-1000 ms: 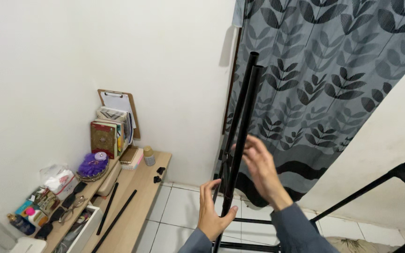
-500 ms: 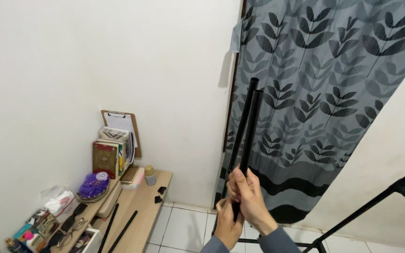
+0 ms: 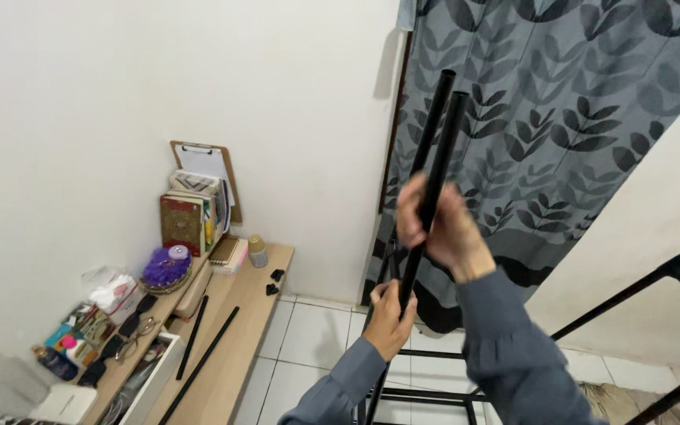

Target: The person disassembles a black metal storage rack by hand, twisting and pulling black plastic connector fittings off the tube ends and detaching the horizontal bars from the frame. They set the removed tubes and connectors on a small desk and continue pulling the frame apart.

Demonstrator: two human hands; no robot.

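Note:
Two long black metal tubes (image 3: 441, 134) stand nearly upright and side by side in front of a grey curtain. My right hand (image 3: 442, 228) is closed around the nearer tube about halfway up. My left hand (image 3: 391, 315) grips the same tube lower down. The tubes' lower ends run down into a black frame (image 3: 426, 393) near the floor, partly hidden by my grey sleeves.
A low wooden shelf (image 3: 234, 330) along the left wall carries two loose black rods (image 3: 198, 354), books, a clipboard (image 3: 202, 169), a small jar, black clips and clutter. The grey leaf-patterned curtain (image 3: 560, 118) hangs behind. A slanted black frame bar (image 3: 631, 291) crosses at right. White tiles cover the floor.
My right hand has gone from open beside the tubes to gripping the tube and sliding higher up. My left hand stays low on it. The view has tilted.

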